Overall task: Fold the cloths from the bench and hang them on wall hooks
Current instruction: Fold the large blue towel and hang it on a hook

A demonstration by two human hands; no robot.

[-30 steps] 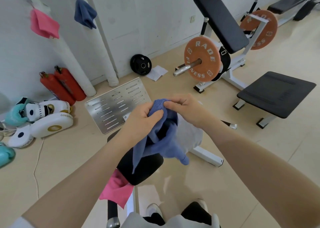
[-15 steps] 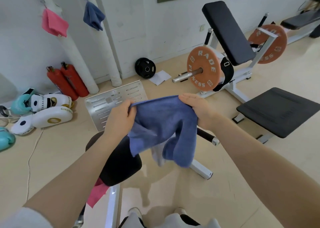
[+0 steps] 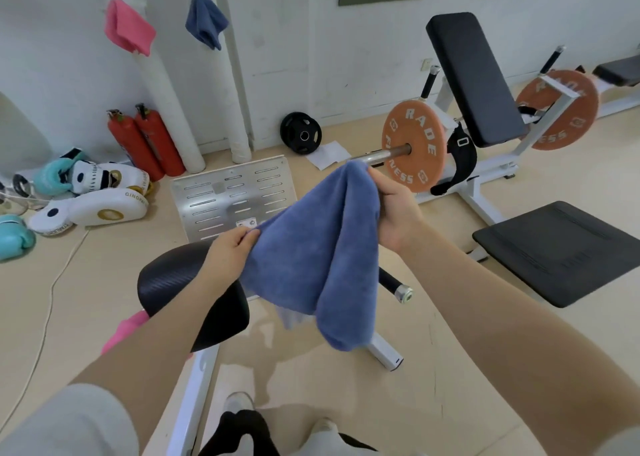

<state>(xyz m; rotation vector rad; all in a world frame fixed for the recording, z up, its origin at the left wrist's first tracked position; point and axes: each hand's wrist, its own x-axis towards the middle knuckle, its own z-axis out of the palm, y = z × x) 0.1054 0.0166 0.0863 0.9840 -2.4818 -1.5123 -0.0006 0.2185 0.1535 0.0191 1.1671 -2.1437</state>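
Note:
I hold a blue cloth (image 3: 318,258) spread in the air above the bench. My left hand (image 3: 228,251) pinches its left corner. My right hand (image 3: 394,210) grips its upper right edge, higher and farther out. The cloth hangs in loose folds between them. Under my left arm sits the black bench seat (image 3: 173,279), with a pink cloth (image 3: 121,331) showing at its near left edge. On the wall at the top left, a pink cloth (image 3: 130,28) and a blue cloth (image 3: 206,19) each hang from a hook.
Two red fire extinguishers (image 3: 149,140) and white pipes stand by the wall. A metal plate (image 3: 235,196) lies on the floor ahead. Boxing pads and gloves (image 3: 90,206) lie at the left. A weight bench with orange plates (image 3: 414,146) and a black pad (image 3: 561,251) stand at the right.
My hands have pulled apart and opened out the bunched blue cloth. My right hand rose and moved right; my left hand dropped lower. The view tilted up toward the wall.

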